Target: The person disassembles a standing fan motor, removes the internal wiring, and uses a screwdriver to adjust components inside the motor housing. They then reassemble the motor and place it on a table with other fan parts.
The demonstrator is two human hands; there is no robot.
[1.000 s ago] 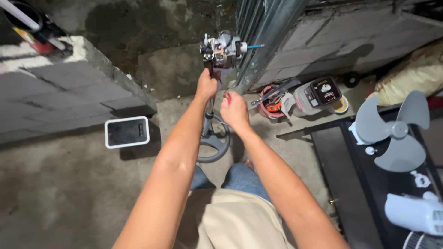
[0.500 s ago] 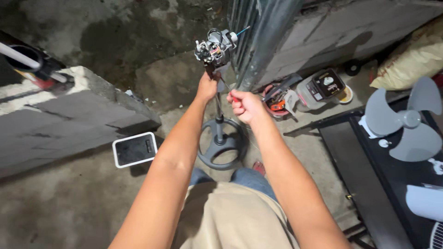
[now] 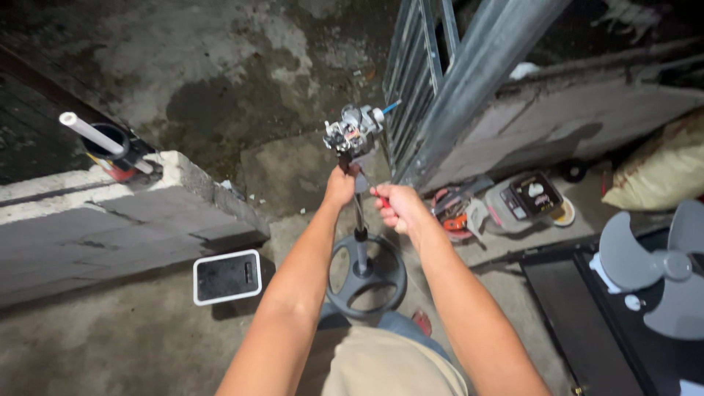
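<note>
Fan motor (image 3: 352, 133), stripped of its housing and showing bare metal parts, sat atop a thin upright pole (image 3: 359, 220) rising from a round dark spoked base (image 3: 367, 275) on the concrete floor (image 3: 110, 345). In the head view, the left hand (image 3: 341, 187) was wrapped closed around the pole just under the motor. The right hand (image 3: 396, 207) was curled shut around a red-handled tool (image 3: 381, 199), its tip angled up toward the motor; whether it touched the motor could not be told.

As for containers, a dark bucket (image 3: 110, 147) stood behind a grey concrete block wall (image 3: 110, 220) at the left, with a white pipe (image 3: 95, 136) slanting out of it. A tan sack (image 3: 660, 172) lay at the right edge, its contents hidden.

On the floor, a white-framed flat device (image 3: 227, 277) lay near the wall's foot. A multimeter (image 3: 524, 199) and a coil of orange wire (image 3: 449, 209) rested near the right hand. Grey fan blades (image 3: 653, 268) lay on a black panel (image 3: 587, 323) at the right. A corrugated metal gate (image 3: 447, 81) stood behind the motor. The floor was stained and damp-looking.
</note>
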